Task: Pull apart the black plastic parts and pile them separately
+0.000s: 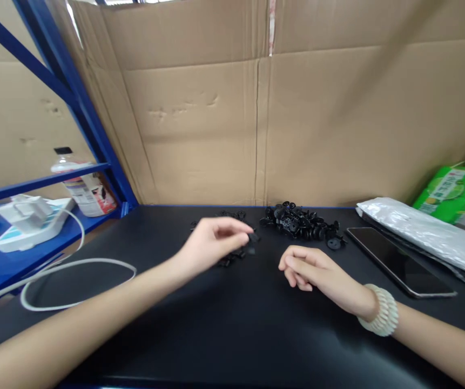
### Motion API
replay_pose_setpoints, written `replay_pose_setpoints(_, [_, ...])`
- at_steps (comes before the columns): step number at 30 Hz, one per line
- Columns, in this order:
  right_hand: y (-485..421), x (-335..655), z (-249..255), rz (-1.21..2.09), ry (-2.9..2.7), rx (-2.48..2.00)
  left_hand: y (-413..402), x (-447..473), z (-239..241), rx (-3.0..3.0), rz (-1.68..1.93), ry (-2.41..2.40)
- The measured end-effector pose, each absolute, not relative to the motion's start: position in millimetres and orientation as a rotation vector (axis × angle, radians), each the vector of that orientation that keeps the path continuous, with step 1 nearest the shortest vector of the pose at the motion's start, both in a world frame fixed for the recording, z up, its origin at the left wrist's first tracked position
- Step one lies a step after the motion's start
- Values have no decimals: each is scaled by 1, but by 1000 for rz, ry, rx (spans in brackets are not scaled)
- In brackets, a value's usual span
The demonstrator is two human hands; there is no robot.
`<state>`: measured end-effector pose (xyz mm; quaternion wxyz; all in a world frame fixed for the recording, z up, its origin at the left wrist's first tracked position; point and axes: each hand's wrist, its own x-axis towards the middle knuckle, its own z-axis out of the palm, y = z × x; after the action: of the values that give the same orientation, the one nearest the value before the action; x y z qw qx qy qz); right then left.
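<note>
My left hand (211, 241) is over the middle of the black table, thumb and index finger pinched on a small dark plastic piece (254, 236). The piece is blurred, and its exact shape cannot be made out. Below and behind that hand lie several small black parts (227, 261), partly hidden by it. To the right, my right hand (307, 268) hovers near the tabletop with fingers curled and the thumb against them; nothing shows in its grip. A pile of black plastic parts with round, holed discs (297, 220) lies beyond it, apart from both hands.
Right of the pile lie a phone (398, 259) and a silvery plastic bag (430, 229), with a green package (455, 186) behind. Cardboard (200, 129) walls the back. On the left are a blue rack (74, 97), bottle (86, 186), power strip (33, 221) and white cable (82, 262).
</note>
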<state>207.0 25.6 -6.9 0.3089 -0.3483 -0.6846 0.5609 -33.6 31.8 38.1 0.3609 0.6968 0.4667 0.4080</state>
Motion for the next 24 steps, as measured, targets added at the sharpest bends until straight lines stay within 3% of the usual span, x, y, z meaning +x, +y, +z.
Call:
replay_pose_setpoints(4, [27, 208, -6, 1518, -1764, -944, 66, -73, 55, 1905, 1182, 1474])
replay_pose_setpoints(8, [26, 207, -4, 1521, -1794, -939, 89, -91, 42, 1945, 1138, 1561])
replay_pose_setpoints(15, [28, 209, -2, 1497, -1834, -922, 72, -69, 31, 2105, 1216, 1658])
replay_pose_setpoints(19, [39, 223, 11, 1339, -1835, -941, 33, -32, 21, 2378, 1086, 1296])
replay_pose_setpoints(24, [64, 268, 41, 849, -1845, -1120, 8, -8, 0, 2510, 805, 836])
